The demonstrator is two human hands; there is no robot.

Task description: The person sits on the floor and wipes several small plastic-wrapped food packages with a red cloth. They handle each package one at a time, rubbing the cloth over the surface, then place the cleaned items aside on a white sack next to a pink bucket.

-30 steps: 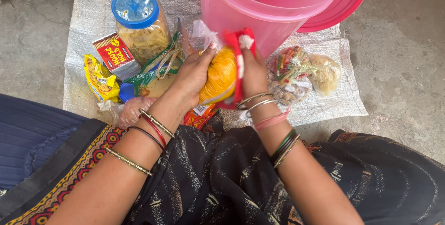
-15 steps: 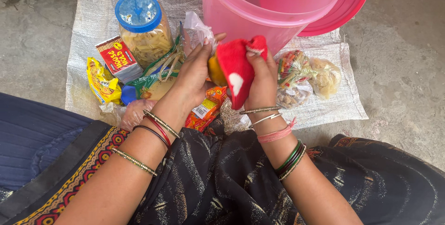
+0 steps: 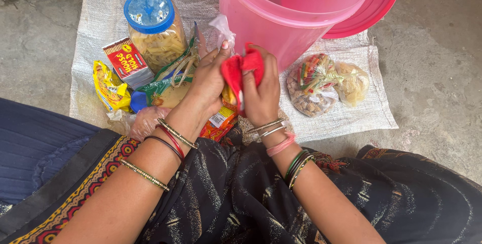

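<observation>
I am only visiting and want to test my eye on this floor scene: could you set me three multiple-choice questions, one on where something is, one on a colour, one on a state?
1. Where does the jar of pasta stand?
A. inside the bucket
B. on the woven mat, to the picture's left of the bucket
C. on the person's lap

2. What colour is the jar's lid?
A. blue
B. green
C. white

3. How is the red cloth held?
A. it lies loose on the mat
B. it hangs over the bucket's rim
C. it is bunched between both hands

Answers: B, since the jar stands on the woven mat beside the pink bucket; A, since the lid shows plainly blue; C, since the left hand and the right hand both close their grip on the cloth.
</observation>
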